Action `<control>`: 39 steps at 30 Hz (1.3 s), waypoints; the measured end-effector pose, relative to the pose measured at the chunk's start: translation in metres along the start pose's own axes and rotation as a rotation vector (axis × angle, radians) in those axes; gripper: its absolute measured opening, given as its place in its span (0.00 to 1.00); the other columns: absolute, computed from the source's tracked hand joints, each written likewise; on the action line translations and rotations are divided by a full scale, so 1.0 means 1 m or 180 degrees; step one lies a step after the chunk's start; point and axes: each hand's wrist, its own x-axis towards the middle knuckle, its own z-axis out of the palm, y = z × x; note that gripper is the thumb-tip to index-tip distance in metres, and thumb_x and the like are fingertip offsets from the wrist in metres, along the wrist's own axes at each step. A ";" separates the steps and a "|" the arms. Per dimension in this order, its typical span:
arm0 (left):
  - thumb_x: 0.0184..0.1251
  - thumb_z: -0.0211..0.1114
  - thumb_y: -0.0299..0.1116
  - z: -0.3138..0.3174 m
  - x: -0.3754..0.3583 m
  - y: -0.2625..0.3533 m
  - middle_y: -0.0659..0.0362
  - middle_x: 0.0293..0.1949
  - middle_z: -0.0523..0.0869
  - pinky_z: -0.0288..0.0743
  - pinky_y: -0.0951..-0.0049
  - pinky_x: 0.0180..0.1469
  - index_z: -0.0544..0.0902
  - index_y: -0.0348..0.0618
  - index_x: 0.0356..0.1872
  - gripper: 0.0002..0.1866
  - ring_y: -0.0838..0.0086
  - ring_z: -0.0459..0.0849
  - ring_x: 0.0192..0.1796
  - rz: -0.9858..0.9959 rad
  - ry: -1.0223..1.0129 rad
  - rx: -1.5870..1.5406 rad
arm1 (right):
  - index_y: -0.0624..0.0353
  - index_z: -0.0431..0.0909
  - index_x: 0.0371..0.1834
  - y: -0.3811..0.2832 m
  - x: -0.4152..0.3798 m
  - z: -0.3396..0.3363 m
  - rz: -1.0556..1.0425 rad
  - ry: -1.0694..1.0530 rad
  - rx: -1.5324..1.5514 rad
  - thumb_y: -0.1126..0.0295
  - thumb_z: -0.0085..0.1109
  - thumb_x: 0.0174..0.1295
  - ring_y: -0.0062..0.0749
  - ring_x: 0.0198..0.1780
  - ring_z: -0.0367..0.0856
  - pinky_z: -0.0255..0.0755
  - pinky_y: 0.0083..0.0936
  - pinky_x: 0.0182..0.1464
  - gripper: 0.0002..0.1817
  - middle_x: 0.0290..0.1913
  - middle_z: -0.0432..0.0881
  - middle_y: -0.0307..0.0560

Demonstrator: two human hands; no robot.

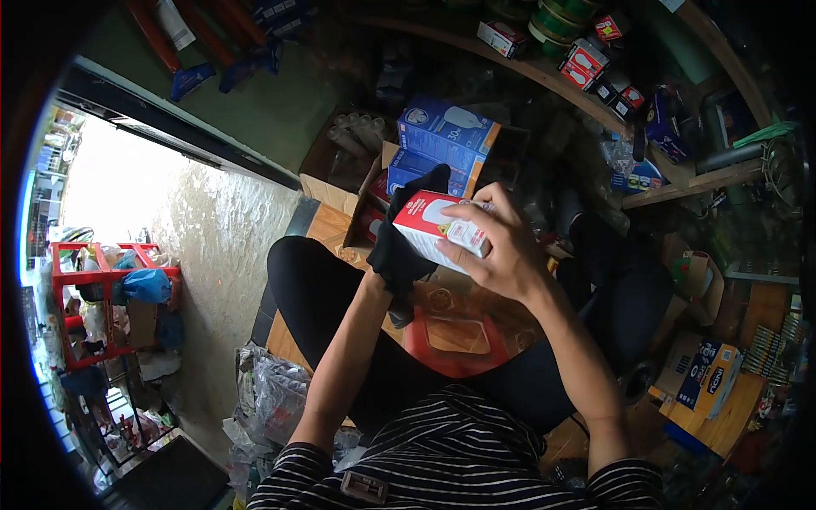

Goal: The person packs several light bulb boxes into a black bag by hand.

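Note:
In my right hand (501, 242) is a red and white light bulb box (438, 223), tilted in front of me, with fingers and thumb across its white end. My left hand (381, 276) is at the box's left side, mostly covered by a black cloth (399, 251) that lies against the box. The cloth hides the left fingers. Just beyond, blue LED bulb boxes (446, 127) stand in and around an open carton (336, 194) on the floor.
A red plastic stool (455, 336) is between my legs. Red racks (110, 276) with bags stand outside at left. A wooden shelf (544, 72) with small bulb boxes curves along the back. Crumpled plastic (276, 382) lies at lower left, a battery carton (708, 374) at right.

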 end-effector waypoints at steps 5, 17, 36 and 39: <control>0.43 0.79 0.28 0.001 0.003 -0.008 0.52 0.48 0.85 0.81 0.56 0.51 0.77 0.38 0.58 0.35 0.61 0.87 0.49 0.0937 -0.0101 0.4169 | 0.57 0.84 0.54 0.016 0.006 -0.006 0.0440 0.0590 -0.0219 0.57 0.73 0.65 0.46 0.52 0.81 0.78 0.38 0.53 0.20 0.50 0.76 0.52; 0.74 0.66 0.26 0.021 0.002 0.000 0.53 0.64 0.78 0.80 0.62 0.66 0.63 0.42 0.74 0.31 0.66 0.81 0.65 0.1000 0.0260 0.1268 | 0.61 0.55 0.84 0.001 -0.011 0.043 0.0431 0.0251 0.0081 0.60 0.67 0.68 0.62 0.71 0.69 0.68 0.50 0.72 0.45 0.70 0.65 0.70; 0.64 0.69 0.25 0.011 0.008 -0.017 0.52 0.35 0.81 0.79 0.67 0.38 0.76 0.40 0.47 0.13 0.64 0.84 0.37 0.1121 0.0799 0.3477 | 0.54 0.55 0.85 0.032 -0.006 0.032 0.0974 0.0060 0.0205 0.58 0.69 0.66 0.55 0.67 0.73 0.71 0.43 0.67 0.47 0.65 0.70 0.62; 0.61 0.67 0.20 -0.024 0.015 0.001 0.50 0.37 0.84 0.81 0.66 0.44 0.82 0.36 0.44 0.10 0.61 0.86 0.42 0.1508 0.0773 0.3690 | 0.50 0.56 0.85 0.042 -0.010 0.039 0.1097 -0.0125 0.0116 0.58 0.71 0.63 0.57 0.64 0.76 0.73 0.45 0.64 0.48 0.64 0.72 0.62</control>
